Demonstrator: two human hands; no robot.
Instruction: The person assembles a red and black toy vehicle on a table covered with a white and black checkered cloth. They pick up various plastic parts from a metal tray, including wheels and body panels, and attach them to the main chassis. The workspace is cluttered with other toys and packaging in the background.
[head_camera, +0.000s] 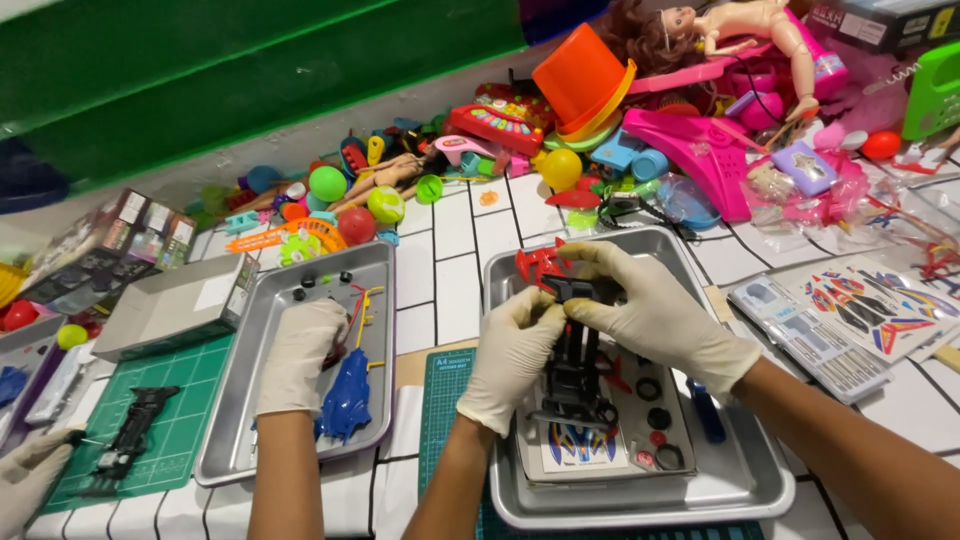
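I see my left hand (512, 350) and right hand (650, 310) both pinching the black toy car chassis (578, 365) over the metal tray (740, 480) (loose parts stay contained).

2 sticker sheets (860, 315) lie at the right. A grey box (175, 305) and dark toy boxes (110, 240) sit left.

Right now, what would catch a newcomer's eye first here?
Both gloved hands, left hand and right hand, grip a black toy car chassis over the right metal tray. Behind it, a bright heap of plastic toys includes an orange hat. Another person's gloved hand reaches into the left tray.
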